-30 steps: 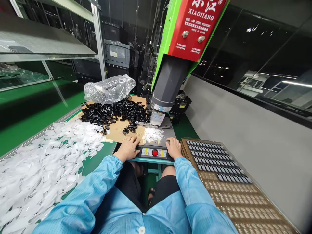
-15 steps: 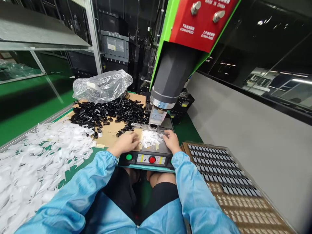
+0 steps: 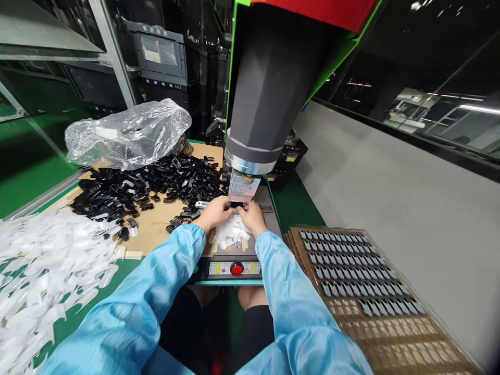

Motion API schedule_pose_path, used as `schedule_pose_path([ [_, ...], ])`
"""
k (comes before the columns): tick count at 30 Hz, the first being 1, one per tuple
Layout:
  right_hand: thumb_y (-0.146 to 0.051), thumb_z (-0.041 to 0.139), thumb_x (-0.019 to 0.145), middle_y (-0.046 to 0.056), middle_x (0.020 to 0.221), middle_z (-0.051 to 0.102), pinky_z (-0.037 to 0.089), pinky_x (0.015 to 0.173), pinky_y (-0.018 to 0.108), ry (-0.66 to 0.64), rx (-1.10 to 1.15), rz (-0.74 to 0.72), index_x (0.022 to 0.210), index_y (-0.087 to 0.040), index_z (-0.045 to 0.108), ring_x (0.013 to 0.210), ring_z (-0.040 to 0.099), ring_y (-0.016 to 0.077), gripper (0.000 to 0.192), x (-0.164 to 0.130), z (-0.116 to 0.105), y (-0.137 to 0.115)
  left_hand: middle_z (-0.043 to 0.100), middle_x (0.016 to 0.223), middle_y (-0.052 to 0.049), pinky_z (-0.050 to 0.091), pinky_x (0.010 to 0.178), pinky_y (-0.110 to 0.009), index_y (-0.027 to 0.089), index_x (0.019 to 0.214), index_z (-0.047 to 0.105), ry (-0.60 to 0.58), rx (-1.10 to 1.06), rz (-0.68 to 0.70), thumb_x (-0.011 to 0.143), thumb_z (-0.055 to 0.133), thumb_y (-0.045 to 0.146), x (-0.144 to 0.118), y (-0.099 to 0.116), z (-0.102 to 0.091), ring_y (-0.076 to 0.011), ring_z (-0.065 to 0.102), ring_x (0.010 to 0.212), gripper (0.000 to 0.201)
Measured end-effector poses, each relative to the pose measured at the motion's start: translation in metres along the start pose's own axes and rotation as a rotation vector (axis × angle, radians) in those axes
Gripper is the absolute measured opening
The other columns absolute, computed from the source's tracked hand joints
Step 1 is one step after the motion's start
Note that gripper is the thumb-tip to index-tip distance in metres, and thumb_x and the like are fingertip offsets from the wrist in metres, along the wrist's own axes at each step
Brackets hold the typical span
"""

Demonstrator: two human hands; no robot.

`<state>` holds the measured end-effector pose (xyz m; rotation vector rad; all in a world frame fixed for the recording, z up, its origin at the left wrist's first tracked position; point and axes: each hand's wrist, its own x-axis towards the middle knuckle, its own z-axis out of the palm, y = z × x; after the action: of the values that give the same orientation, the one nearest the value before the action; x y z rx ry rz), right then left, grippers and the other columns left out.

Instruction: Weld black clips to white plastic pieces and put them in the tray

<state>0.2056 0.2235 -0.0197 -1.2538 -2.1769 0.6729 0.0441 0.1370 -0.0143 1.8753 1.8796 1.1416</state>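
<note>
Head view: both hands are seen brought together directly beneath the metal horn (image 3: 242,188) of the green-framed press machine (image 3: 269,78). The left hand (image 3: 214,212) is placed at the left of the horn's base with fingers curled inward; the right hand (image 3: 252,216) is set touching it on the right, fingers likewise bent. A small dark part appears to be pinched between the fingertips of both hands at the fixture, but whether either hand truly grips it cannot be told, as it is largely hidden.

A small heap of white plastic pieces (image 3: 230,235) is found on the machine base plate, just below the hands and touching the wrists. The control strip with a red button (image 3: 236,269) is located at the near edge of the base, between the blue sleeves (image 3: 172,281).

On the cardboard sheet (image 3: 156,229) to the left of the machine, a large pile of black plastic clips (image 3: 144,185) is spread, with a crumpled clear plastic bag (image 3: 128,133) at its far edge. More loose white pieces (image 3: 47,265) are scattered over the green bench at the near left corner. A tray of dark rectangular parts (image 3: 351,265) is noted at the right of the machine.
</note>
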Motion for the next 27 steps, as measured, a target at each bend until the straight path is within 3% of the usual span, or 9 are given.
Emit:
schedule_pose_path([
  [6,-0.025,0.065,0.09,0.003,0.085,0.072,0.056,0.083,0.033,0.032,0.186,0.037,0.104,-0.019,0.071,0.082,0.069,0.021,0.017,0.001,-0.001,-0.002,0.076,0.106,-0.008,0.055,0.091,-0.036,0.022,0.117,0.08,0.034,-0.025,-0.053,0.09,0.071,0.034,0.003,-0.001,0.001,-0.0247,0.07,0.095,0.031],
  [9,-0.028,0.064,0.089,0.001,0.082,0.073,0.059,0.082,0.032,0.069,0.346,0.06,0.11,-0.019,0.072,0.079,0.07,0.0194,0.024,-0.011,-0.008,0.001,0.076,0.095,-0.007,0.055,0.083,-0.035,0.019,0.113,0.081,0.062,-0.117,-0.119,0.092,0.068,0.042,-0.003,0.001,0.002,-0.0224,0.068,0.084,0.033],
  [11,-0.031,0.065,0.088,0.004,0.091,0.077,0.061,0.085,0.034,0.122,0.503,0.084,0.116,-0.019,0.07,0.086,0.073,0.02,0.031,-0.027,-0.014,0.005,0.076,0.093,-0.007,0.055,0.081,-0.034,0.017,0.116,0.079,0.081,-0.27,-0.2,0.091,0.07,0.049,-0.014,0.005,0.003,-0.0219,0.068,0.083,0.042],
  [16,-0.032,0.067,0.083,0.012,0.117,0.078,0.061,0.098,0.043,0.264,0.8,0.09,0.117,-0.019,0.068,0.106,0.075,0.0245,0.036,-0.107,-0.029,0.014,0.077,0.093,-0.007,0.056,0.072,-0.032,0.015,0.126,0.072,0.001,-0.767,-0.419,0.077,0.085,0.055,-0.072,0.033,0.013,-0.0199,0.069,0.078,0.064],
  [22,-0.027,0.067,0.088,0.01,0.118,0.076,0.06,0.102,0.044,0.246,0.835,0.122,0.117,-0.023,0.066,0.109,0.073,0.0238,0.028,-0.214,-0.035,0.015,0.075,0.088,-0.003,0.057,0.078,-0.028,0.018,0.105,0.072,-0.069,-1.086,-0.483,0.071,0.095,0.043,-0.16,0.088,0.039,-0.0151,0.07,0.08,0.048],
  [27,-0.025,0.068,0.093,0.008,0.118,0.074,0.059,0.106,0.044,0.208,0.849,0.101,0.119,-0.025,0.066,0.113,0.071,0.0231,0.026,-0.261,-0.031,0.01,0.075,0.088,-0.002,0.058,0.077,-0.028,0.02,0.108,0.071,-0.103,-1.182,-0.528,0.077,0.093,0.039,-0.204,0.112,0.05,-0.013,0.069,0.075,0.042],
])
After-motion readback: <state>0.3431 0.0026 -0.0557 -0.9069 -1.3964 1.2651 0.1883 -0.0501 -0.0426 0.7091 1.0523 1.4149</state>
